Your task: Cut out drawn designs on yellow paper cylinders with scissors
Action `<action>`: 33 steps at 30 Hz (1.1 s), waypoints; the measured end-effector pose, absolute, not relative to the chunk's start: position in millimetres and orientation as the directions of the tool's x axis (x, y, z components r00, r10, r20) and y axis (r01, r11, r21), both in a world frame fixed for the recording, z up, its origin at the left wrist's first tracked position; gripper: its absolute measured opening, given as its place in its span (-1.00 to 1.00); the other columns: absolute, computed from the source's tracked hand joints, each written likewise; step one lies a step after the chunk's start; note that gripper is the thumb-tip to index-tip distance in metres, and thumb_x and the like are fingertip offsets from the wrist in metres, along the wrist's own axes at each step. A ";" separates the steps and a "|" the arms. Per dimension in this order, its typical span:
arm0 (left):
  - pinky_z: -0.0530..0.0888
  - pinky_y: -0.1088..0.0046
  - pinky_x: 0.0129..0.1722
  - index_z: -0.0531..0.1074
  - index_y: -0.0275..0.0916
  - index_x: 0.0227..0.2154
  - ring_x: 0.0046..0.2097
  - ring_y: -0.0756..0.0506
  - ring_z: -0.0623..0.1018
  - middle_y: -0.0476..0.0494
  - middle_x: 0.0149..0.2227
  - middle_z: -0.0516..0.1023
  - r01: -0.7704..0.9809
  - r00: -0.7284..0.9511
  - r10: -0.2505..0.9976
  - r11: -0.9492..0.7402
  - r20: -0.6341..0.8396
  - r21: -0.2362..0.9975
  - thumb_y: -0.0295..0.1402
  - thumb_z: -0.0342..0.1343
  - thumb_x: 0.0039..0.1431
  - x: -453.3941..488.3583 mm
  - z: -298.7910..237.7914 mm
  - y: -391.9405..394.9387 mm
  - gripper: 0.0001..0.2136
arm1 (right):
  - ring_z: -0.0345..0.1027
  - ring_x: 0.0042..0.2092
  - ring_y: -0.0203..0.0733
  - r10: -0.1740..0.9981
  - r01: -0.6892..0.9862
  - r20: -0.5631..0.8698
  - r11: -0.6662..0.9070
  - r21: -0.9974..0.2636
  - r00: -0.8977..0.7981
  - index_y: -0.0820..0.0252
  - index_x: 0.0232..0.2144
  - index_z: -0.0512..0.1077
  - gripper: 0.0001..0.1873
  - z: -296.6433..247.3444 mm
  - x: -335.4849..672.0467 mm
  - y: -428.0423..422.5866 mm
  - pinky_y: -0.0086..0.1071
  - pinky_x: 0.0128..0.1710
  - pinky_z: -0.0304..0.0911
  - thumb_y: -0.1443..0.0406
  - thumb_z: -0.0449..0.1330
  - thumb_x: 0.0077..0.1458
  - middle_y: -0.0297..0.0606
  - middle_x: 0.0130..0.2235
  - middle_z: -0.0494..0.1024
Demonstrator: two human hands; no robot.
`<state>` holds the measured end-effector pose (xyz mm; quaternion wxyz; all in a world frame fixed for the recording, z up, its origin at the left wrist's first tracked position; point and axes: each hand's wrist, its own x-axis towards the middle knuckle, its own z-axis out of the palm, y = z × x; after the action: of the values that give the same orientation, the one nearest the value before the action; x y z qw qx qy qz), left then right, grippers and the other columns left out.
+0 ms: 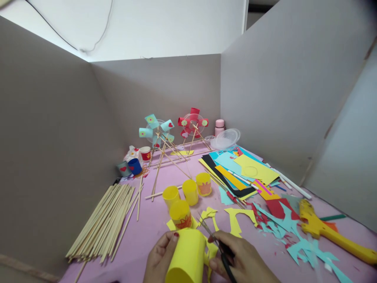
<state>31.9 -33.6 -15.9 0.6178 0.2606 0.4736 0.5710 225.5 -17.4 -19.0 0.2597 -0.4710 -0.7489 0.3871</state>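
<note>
My left hand (161,254) is closed on a yellow paper cylinder (188,255) at the bottom centre, thumb along its side. Just right of it, my right hand (238,253) grips black-handled scissors (224,257), their blades pointing up and left with the tips slightly parted. A cut strip of yellow paper (209,253) hangs between the cylinder and the scissors. Beyond my hands stand several short yellow paper cups (190,192); the nearest yellow cup (180,214) and the rightmost yellow cup (204,184) carry orange cutouts. Yellow paper offcuts (235,220) lie beside them.
A bundle of wooden sticks (103,224) lies left. At the back stand a light-blue stick-and-paper wheel (157,131) and a red wheel (193,122). Coloured paper sheets (229,173), blue scraps (294,228) and a yellow glue gun (330,232) cover the right. Grey partitions (159,86) enclose the table.
</note>
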 end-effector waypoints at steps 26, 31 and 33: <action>0.31 0.61 -0.66 0.47 -0.27 -0.64 -0.68 0.05 0.43 0.00 -0.71 0.53 -0.456 -0.135 0.945 0.208 -0.298 0.866 -0.23 0.39 -0.30 37.8 -3.8 -35.0 -0.74 | -0.02 -0.56 -0.36 0.843 0.354 0.008 0.234 -0.905 -0.537 0.19 -0.48 0.45 -0.78 -24.2 227.7 -17.5 -0.51 -0.59 -0.13 0.15 0.25 -0.14 -0.49 -0.59 0.18; 0.38 0.50 -0.59 0.45 -0.23 -0.58 -0.61 -0.02 0.46 0.01 -0.65 0.53 -0.432 -0.099 0.951 0.223 -0.292 0.874 -0.22 0.33 -0.18 37.1 -2.5 -37.7 -0.78 | 0.02 -0.54 -0.34 0.844 0.229 0.036 0.186 -0.955 -0.535 0.20 -0.40 0.42 -0.72 -29.0 223.2 -16.0 -0.52 -0.57 -0.06 0.13 0.24 -0.14 -0.48 -0.59 0.20; 0.37 0.50 -0.60 0.45 -0.23 -0.58 -0.60 -0.03 0.47 0.00 -0.63 0.54 -0.434 -0.110 0.948 0.224 -0.299 0.873 -0.22 0.34 -0.20 37.9 -1.5 -38.5 -0.78 | 0.03 -0.55 -0.34 0.847 0.231 0.028 0.176 -0.957 -0.531 0.20 -0.41 0.41 -0.73 -28.4 222.7 -15.9 -0.52 -0.58 -0.06 0.15 0.25 -0.14 -0.49 -0.60 0.20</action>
<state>37.9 -38.5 -1.5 0.6125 0.2640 0.4868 0.5640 222.7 -15.9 -28.4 0.2983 -0.3816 -0.7065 0.5160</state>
